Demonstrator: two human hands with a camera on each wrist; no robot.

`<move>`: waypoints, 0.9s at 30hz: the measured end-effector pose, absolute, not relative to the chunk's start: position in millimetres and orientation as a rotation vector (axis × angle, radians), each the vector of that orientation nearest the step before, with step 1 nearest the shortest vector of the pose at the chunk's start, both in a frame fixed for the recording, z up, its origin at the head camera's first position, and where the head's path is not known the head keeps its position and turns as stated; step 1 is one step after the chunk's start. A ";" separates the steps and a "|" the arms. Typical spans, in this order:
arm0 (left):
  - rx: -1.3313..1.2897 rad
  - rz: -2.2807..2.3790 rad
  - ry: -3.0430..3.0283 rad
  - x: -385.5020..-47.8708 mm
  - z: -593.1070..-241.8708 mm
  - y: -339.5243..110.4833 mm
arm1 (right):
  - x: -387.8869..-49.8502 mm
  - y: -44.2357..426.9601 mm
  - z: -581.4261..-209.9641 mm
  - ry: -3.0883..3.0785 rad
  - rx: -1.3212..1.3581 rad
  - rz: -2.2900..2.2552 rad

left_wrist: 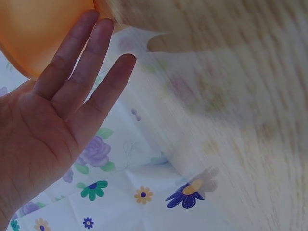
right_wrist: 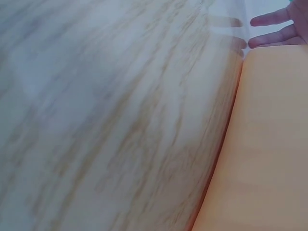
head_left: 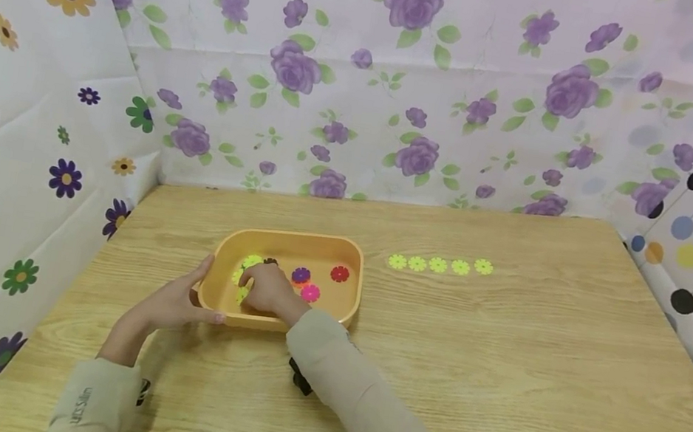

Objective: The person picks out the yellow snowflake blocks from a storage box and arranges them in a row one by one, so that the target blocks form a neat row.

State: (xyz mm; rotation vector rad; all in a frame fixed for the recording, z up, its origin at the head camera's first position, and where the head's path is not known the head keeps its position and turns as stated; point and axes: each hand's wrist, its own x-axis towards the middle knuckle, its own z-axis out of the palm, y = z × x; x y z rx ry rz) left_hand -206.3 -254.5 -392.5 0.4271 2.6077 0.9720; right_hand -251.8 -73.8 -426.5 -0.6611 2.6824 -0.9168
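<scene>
An orange plastic basin [head_left: 290, 235] stands on the table, holding loose flower-shaped discs. My left hand [head_left: 175, 301] lies against its near left corner, thumb along the front wall and fingers by the left side. Those fingers look straight in the left wrist view, close to the basin's wall [left_wrist: 38, 29]. My right hand [head_left: 268, 288] reaches down inside, at the yellow-green discs [head_left: 252, 262]; its fingertips are hidden, so whether it pinches one cannot be told. Beside it lie a purple disc [head_left: 301, 276], a pink disc [head_left: 310, 293] and a red disc [head_left: 340, 274].
Several yellow-green discs [head_left: 438, 265] lie in a row on the wooden table [head_left: 500, 358], right of the basin. A purple-flowered sheet [head_left: 403, 105] hangs behind the table, with patterned sheets at both sides.
</scene>
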 end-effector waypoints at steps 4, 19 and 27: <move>0.422 0.977 2.598 -206.8 -393.2 -254.6 | -251.0 -71.3 -427.0 2.623 -0.646 -1.045; 0.441 1.007 2.578 -206.2 -393.9 -255.6 | -243.3 -46.7 -420.1 2.445 -0.590 -1.345; 0.445 1.026 2.562 -206.5 -393.0 -254.1 | -244.1 -30.6 -415.6 2.435 -0.610 -1.349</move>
